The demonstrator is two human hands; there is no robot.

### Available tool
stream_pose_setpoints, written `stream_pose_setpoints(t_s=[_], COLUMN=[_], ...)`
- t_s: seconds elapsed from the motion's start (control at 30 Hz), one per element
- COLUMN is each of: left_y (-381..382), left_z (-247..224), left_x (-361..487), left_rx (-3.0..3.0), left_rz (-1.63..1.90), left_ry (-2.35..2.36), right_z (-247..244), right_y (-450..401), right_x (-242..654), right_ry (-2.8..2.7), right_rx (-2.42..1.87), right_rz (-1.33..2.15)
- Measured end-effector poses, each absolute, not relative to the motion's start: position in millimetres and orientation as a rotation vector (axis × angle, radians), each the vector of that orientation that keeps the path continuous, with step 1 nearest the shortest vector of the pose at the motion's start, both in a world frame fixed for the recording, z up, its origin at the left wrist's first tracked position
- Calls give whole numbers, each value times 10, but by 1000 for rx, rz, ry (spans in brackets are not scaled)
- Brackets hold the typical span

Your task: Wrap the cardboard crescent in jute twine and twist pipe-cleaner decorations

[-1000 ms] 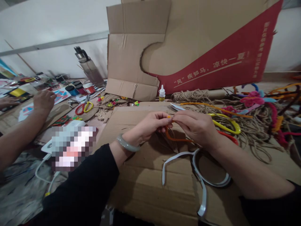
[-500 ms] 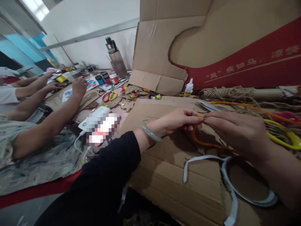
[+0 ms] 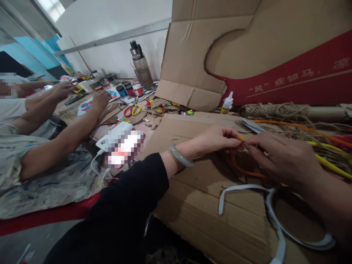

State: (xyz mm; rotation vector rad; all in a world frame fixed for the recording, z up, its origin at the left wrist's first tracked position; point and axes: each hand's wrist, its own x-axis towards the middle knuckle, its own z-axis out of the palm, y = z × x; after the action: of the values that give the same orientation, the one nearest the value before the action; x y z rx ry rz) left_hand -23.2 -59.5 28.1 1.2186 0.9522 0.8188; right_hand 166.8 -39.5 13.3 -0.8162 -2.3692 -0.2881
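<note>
Soft indoor light, pic a bit fuzzy

We see bright light from a window [image 3: 48, 7] top left, w/ soft shadows under the hands. Edges bend and stretch; the far table stuff looks blurry.

Left hand [image 3: 217, 141] and right hand [image 3: 283, 159] pinching orange pipe cleaner [image 3: 244, 169], apparently twisting, over cardboard sheet [image 3: 192, 205]

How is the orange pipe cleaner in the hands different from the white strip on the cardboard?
The orange pipe cleaner is thin and round like a cord; the white strip is flat and wider. The pipe cleaner is pinched at its top between the left hand and right hand; the strip lies untouched on the cardboard sheet. Both curve into a loop.
</note>
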Motion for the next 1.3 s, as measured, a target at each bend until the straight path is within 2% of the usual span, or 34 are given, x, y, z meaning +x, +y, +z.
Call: stream_pose_setpoints(t_s=[0.1, 0.17, 0.33, 0.47, 0.6, 0.8, 1.07, 1.17, 1.23, 1.3], left_y=[-600, -602, -626, -662, -626, -580, -616, -616, -630, -646], left_z=[254, 235, 197, 190, 202, 259, 247, 227, 220, 212], left_x=[-223, -222, -225, -224, -219, -199, -189, -179, -171, -167], left_rx=[1433, 1627, 2137, 2376, 2074, 1351, 1258, 1433, 1668, 1896], left_rz=[858, 914, 1027, 1128, 1191, 1067, 944, 995, 1059, 1110], left_ry=[1029, 1061, 1188, 1209, 1231, 1078, 1030, 1114, 1204, 1284], right_z=[180, 235, 318, 332, 304, 238, 205, 221, 246, 272], right_y=[-429, -456, -517, -556, -523, -434, -472, -490, -502, -511], right_x=[1594, 1535, 1408, 1361, 1396, 1546, 1603, 1545, 1483, 1428], right_ry=[-2392, -2310, -1710, -1334, -1503, -2089, -2336, -2282, -2178, -2002], right_rx=[-965, -1098, -1240, -1166, -1087, -929, -873, -1052, -1208, -1293], right_rz=[-14, 386, 1299, 1668, 1564, 526, 9, 80, 389, 852])
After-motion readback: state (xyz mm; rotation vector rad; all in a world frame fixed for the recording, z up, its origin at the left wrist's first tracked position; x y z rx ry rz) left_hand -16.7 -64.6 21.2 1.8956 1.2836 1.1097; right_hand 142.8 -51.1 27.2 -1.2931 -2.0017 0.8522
